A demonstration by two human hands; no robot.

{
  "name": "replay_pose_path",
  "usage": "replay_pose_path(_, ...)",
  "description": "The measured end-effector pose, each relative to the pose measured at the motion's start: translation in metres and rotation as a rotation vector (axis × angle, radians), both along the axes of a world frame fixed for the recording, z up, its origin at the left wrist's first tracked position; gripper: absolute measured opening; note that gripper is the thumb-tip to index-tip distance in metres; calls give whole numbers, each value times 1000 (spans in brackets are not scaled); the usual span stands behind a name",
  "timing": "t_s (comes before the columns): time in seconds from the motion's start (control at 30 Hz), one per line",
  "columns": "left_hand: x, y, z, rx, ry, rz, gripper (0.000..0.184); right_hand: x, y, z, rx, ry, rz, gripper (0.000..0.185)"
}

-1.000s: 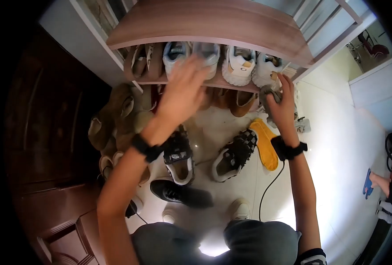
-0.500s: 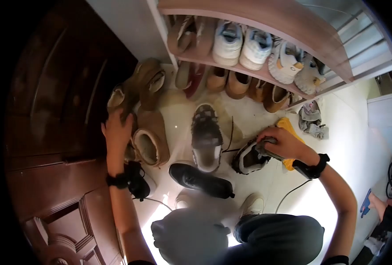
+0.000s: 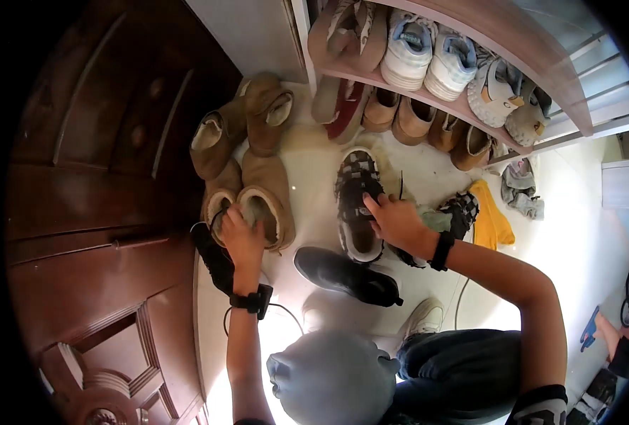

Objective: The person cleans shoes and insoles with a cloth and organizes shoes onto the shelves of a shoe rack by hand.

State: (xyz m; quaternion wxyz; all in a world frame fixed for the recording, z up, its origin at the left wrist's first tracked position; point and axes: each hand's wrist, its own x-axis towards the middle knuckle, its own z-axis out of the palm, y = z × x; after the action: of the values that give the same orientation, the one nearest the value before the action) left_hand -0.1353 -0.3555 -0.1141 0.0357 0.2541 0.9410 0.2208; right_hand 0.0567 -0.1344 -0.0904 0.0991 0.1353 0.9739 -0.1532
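My left hand (image 3: 243, 239) is at the openings of two tan, fleece-lined boots (image 3: 266, 185), its fingers curled over the rims where they meet. My right hand (image 3: 405, 223) has its thumb and fingers on the collar of a black-and-white checkered shoe (image 3: 357, 174) lying on the floor, toe away from me. Partly hidden behind that hand is a second checkered shoe (image 3: 463, 210), with a grey-green cloth (image 3: 435, 218) on it. A black shoe (image 3: 346, 275) lies crosswise nearer me. Another black shoe (image 3: 214, 256) stands left of my left hand.
More tan boots (image 3: 263, 113) stand by the dark wooden door (image 3: 80, 234). A shoe rack (image 3: 435, 99) holds white sneakers (image 3: 408, 53), with brown shoes (image 3: 413, 122) below. A yellow sock (image 3: 492, 216) and grey socks (image 3: 521, 190) lie right. Another person's foot (image 3: 598, 327) is at far right.
My left hand has moved from the upper boot shaft down to the boot openings. My right hand has left the grey cloth and moved left to the middle checkered shoe. The view has shifted.
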Motion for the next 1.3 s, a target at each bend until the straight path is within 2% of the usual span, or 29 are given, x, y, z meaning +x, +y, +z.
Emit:
replay_pose_path(0.07,1,6,-3,-76,169,-12,53,4,3,-6,99,33,25,46)
replay_pose_path(0.17,1,11,-3,-73,240,6,56,9,5,-13,131,156,80,38)
replay_pose_path(0.23,-5,11,-3,-45,244,21,57,10,7,-5,178,116,92,18)
replay_pose_path(0.3,-6,13,-4,-15,247,41,58,14,17,-6,184,129,79,21)
replay_pose_path(0.4,2,13,3,-114,332,28,58,16,42,2,147,121,115,27)
replay_pose_path(0.47,16,18,17,32,123,-21,54,16,43,13,115,88,143,29)
replay_pose_path(0.53,31,15,34,-57,-152,-40,53,21,28,20,129,-19,151,28)
replay_pose_path(0.57,40,10,39,-203,-127,-110,52,24,24,19,130,-23,140,28)
replay_pose_path(0.73,81,16,80,-242,7,-232,52,21,21,20,89,162,201,26)
replay_pose_path(0.8,85,24,91,-245,-399,-337,54,15,20,25,73,168,189,25)
replay_pose_path(0.87,86,31,81,-301,-422,-421,60,7,14,25,115,213,269,23)
replay_pose_path(0.93,95,49,78,-92,-533,-514,68,1,5,15,83,288,268,20)
replay_pose_path(1.0,104,65,62,-118,-772,-498,83,0,8,8,64,358,270,18)
replay_pose_path(1.07,115,77,39,-116,-473,-509,83,1,12,4,-33,368,181,21)
replay_pose_path(1.2,113,91,19,-237,-515,-418,78,28,37,8,-120,238,28,19)
replay_pose_path(1.27,97,80,-10,5,-460,-553,75,58,54,21,-176,272,-61,20)
replay_pose_path(1.3,96,82,-4,18,-405,-572,74,76,61,28,-235,309,-142,20)
